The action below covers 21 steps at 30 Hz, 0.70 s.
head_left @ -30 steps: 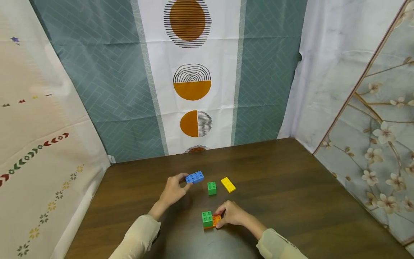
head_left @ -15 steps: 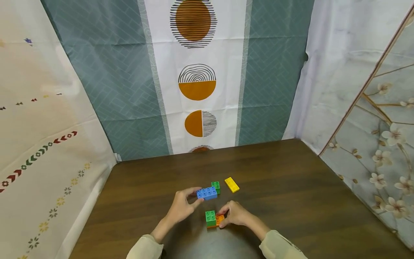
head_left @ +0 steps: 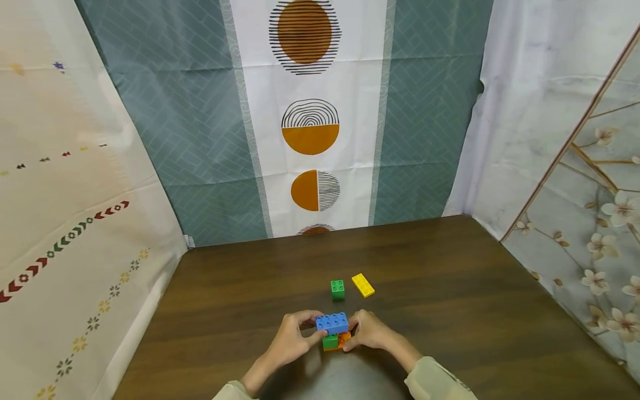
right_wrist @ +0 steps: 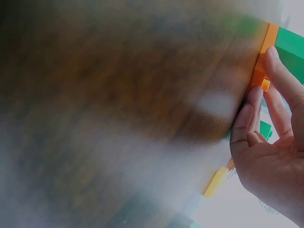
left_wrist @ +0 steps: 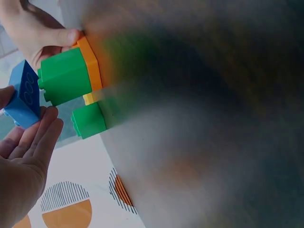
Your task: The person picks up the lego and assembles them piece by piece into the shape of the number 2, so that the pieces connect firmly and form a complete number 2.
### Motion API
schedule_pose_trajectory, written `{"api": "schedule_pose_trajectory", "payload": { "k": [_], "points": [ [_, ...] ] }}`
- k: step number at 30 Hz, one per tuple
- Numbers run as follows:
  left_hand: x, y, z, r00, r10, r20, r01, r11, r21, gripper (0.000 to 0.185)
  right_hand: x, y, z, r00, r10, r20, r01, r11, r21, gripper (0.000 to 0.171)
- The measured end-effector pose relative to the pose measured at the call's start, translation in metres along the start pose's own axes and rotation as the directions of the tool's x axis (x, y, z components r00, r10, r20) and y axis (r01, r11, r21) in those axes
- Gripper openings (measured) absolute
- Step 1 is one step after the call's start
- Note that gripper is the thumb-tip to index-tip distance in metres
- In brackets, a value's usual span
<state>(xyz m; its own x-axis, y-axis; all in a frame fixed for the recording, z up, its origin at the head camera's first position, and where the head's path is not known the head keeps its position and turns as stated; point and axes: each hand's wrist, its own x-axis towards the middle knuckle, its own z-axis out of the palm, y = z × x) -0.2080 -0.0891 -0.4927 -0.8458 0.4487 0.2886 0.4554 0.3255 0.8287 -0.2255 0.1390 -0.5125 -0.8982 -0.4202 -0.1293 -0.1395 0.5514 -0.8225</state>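
Observation:
My left hand pinches a blue eight-stud brick by its left end, just above a green brick that sits on an orange plate. My right hand grips the orange plate at its right end, on the table. In the left wrist view the blue brick hangs a little apart from the green brick and the orange plate. The right wrist view shows my fingers on the orange plate's edge.
A loose green four-stud brick and a flat yellow plate lie on the dark wooden table, just beyond my hands. Patterned cloth walls close in the table at the back and both sides.
My left hand has carried the blue brick from beside the loose green brick back toward me, to just above the green brick on the orange plate. My right hand stayed on the plate.

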Motion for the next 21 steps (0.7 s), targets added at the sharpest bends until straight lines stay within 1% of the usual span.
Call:
{"api": "schedule_pose_trajectory", "payload": {
  "k": [5, 8, 12, 16, 21],
  "points": [
    [0.002, -0.001, 0.002, 1.0, 0.01, 0.004, -0.01, 1.0, 0.01, 0.027, 0.002, 0.001, -0.002, 1.0, 0.001, -0.008, -0.001, 1.0, -0.021, 0.033],
    [0.002, -0.005, 0.004, 1.0, 0.003, 0.006, -0.003, 1.0, 0.008, 0.028, 0.003, 0.001, -0.001, 1.0, 0.006, -0.004, -0.006, 1.0, -0.015, 0.034],
    [0.002, -0.01, 0.008, 1.0, -0.006, 0.028, 0.006, 1.0, -0.003, 0.028, 0.001, 0.001, 0.0, 1.0, 0.022, -0.003, -0.022, 1.0, -0.007, 0.036],
    [0.002, -0.012, 0.012, 0.999, 0.0, 0.043, 0.0, 1.0, -0.009, 0.028, -0.001, 0.001, 0.0, 0.999, 0.04, -0.008, -0.04, 0.999, -0.004, 0.038],
    [0.001, -0.013, 0.011, 0.998, 0.004, 0.061, -0.004, 1.0, -0.006, 0.028, -0.002, 0.0, 0.0, 1.0, 0.031, -0.003, -0.031, 0.999, 0.016, 0.035]
  ]
}}
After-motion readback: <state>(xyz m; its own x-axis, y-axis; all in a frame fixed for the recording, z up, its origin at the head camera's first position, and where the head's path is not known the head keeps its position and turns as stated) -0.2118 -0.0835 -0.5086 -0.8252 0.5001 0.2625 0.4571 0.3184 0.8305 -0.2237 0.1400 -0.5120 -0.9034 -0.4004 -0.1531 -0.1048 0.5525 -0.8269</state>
